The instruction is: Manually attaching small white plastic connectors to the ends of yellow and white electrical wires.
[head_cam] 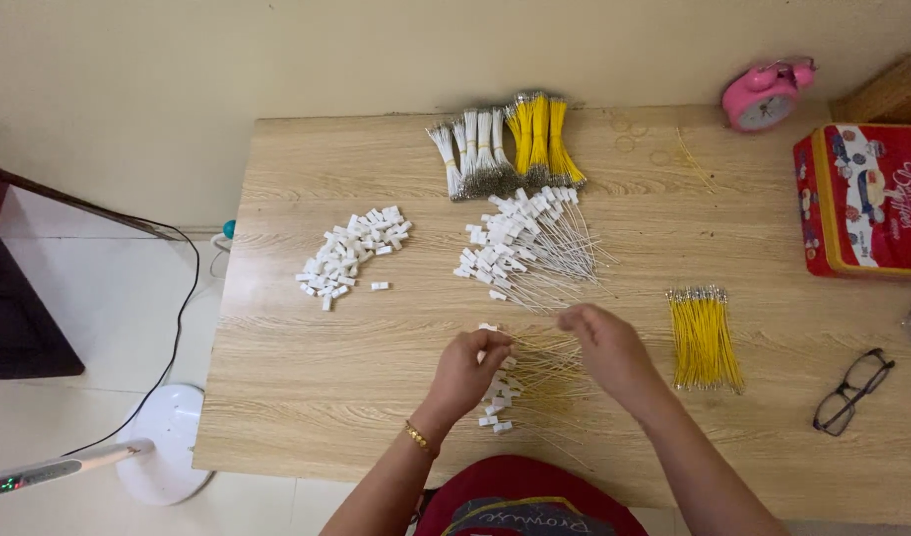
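Note:
My left hand (467, 369) is closed over a small white connector with a yellow wire, above a pile of yellow wires with white connectors (527, 382) near the table's front edge. My right hand (604, 342) pinches the thin wire end just to the right of it. Behind the hands lies a fan of white wires with connectors (525, 248). A heap of loose white connectors (351, 253) sits at the left. A bundle of loose yellow wires (704, 337) lies to the right of my right hand.
Tied bundles of white wires (472, 151) and yellow wires (543, 139) rest at the back of the wooden table (297, 377). A pink alarm clock (766, 94), a red tin (862, 199) and black glasses (852, 389) are at the right. A white fan base (168, 442) stands on the floor.

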